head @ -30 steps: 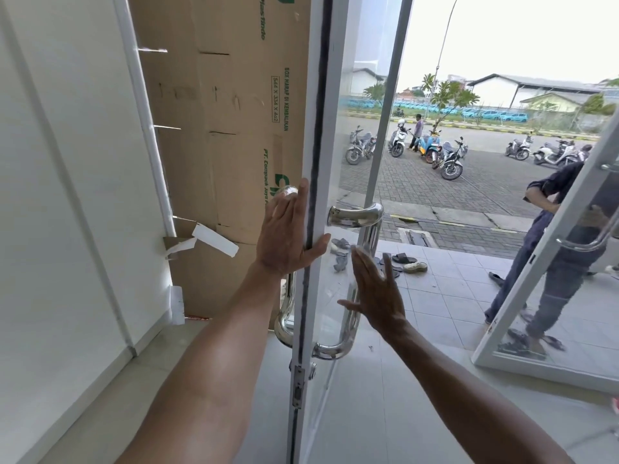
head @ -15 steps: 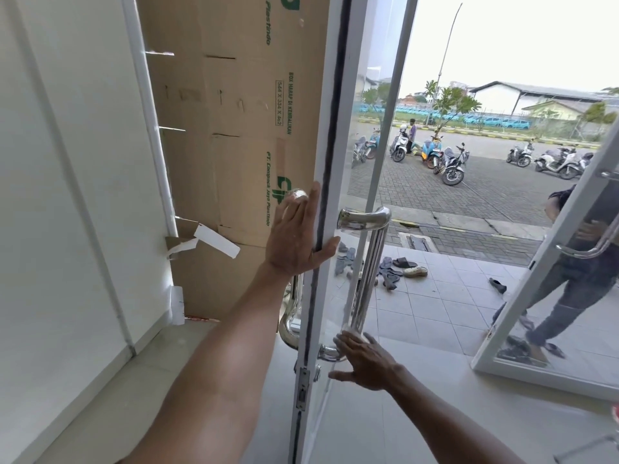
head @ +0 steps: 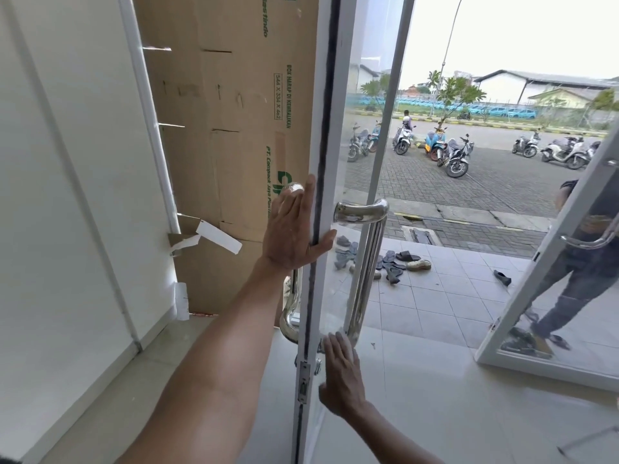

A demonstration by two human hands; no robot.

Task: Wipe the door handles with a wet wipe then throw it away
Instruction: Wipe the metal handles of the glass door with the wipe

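In the head view, a glass door with a white frame (head: 330, 135) is seen edge-on in the middle. The left hand (head: 293, 231) is laid flat on the door's edge, with the fingers held together and pointing up and the thumb hooked around the edge to the far side. Nothing is pinched in it. Just behind this hand, the shiny inner handle (head: 291, 316) can be seen (only its top knob and its curved bottom show).

On the other side of the door, the shiny outer handle (head: 363, 262) runs up and down, bent in at the top. The right hand (head: 341, 373) is held at the bottom end of this handle, with the fingers straight and close together, tips touching the metal. A small white bit is seen at the fingertips, right by the handle's bottom; it may be the wet wipe (head: 339, 330), but it cannot be told for sure.

A big brown cardboard sheet (head: 231, 128) stands against the wall behind the door. Outside, sandals (head: 400, 259) are scattered on the tiled floor, and motorbikes (head: 449, 152) are parked farther off. A second glass door (head: 569, 249) stands open on the right, with a person (head: 582, 262) behind it.
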